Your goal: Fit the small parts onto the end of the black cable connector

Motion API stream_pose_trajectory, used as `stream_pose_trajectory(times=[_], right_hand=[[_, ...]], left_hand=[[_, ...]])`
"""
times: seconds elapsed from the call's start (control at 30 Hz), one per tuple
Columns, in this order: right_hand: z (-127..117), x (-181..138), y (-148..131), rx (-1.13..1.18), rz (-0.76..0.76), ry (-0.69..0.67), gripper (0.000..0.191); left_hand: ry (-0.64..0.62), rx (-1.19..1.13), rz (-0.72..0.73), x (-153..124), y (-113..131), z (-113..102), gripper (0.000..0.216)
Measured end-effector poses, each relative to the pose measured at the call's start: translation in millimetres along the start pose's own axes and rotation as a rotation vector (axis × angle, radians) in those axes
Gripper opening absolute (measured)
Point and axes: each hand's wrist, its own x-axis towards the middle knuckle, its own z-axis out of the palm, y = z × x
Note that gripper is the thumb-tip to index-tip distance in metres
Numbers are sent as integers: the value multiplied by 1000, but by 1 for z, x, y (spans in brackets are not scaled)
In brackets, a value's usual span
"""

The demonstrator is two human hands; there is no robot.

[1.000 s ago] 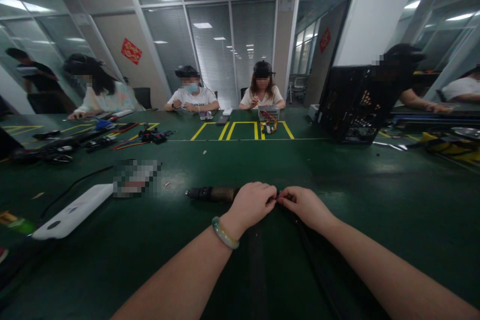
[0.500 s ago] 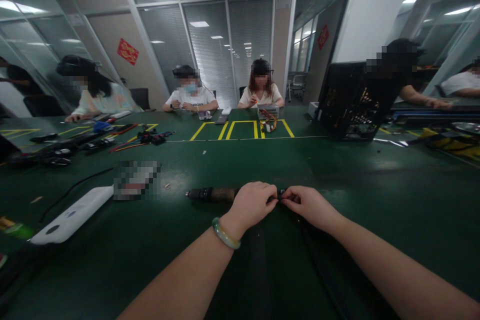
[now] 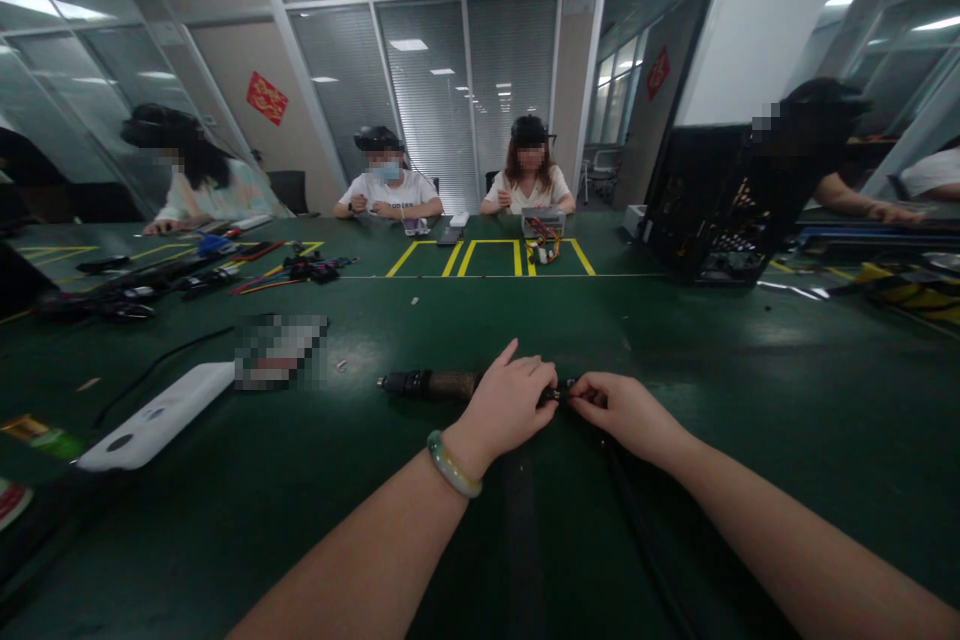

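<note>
An electric screwdriver [image 3: 452, 385] lies on the green table, its bit end pointing left. My left hand [image 3: 510, 405] is closed around its rear part, with one finger lifted away; a bangle sits on that wrist. Close by, my right hand [image 3: 619, 410] pinches the dark end of a black cable [image 3: 626, 490], which runs down toward the table's near edge. Between the two hands the screwdriver's tail and the cable end show a small gap. My fingers hide most of both ends.
On the left lie a white power bank [image 3: 161, 415] and a phone-like item, blurred out [image 3: 281, 350]. Behind them are tangled cables [image 3: 300, 267]. A black computer case [image 3: 701, 205] stands at the back right. Several people sit around the table, one behind a power supply with wires [image 3: 544, 220].
A finger of my left hand has lifted off the screwdriver. The screwdriver's tail and the cable end look slightly farther apart. The whole view has shifted a little.
</note>
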Motion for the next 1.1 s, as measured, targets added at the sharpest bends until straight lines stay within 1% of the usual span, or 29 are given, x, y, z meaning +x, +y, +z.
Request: stream_pose_trajectory(times=[0.1, 0.3, 0.47, 0.67, 0.87, 1.03, 1.1], right_hand=[[0, 0, -1, -8, 5, 2, 14], [1, 0, 2, -12, 7, 2, 13], [3, 0, 4, -4, 3, 4, 13], [1, 0, 1, -16, 20, 2, 12], [0, -1, 0, -3, 26, -11, 13], [1, 0, 2, -8, 17, -3, 13], [1, 0, 2, -11, 12, 1, 13]], left_hand=[[0, -14, -3, -1, -2, -2, 14], [-51, -88, 4, -3, -7, -6, 16], [-53, -91, 21, -3, -7, -7, 14], [-37, -81, -41, -3, -5, -6, 15], [-36, -116, -1, -3, -7, -4, 14], [-34, -110, -43, -4, -7, -3, 15], [-38, -109, -38, -3, -7, -3, 14]])
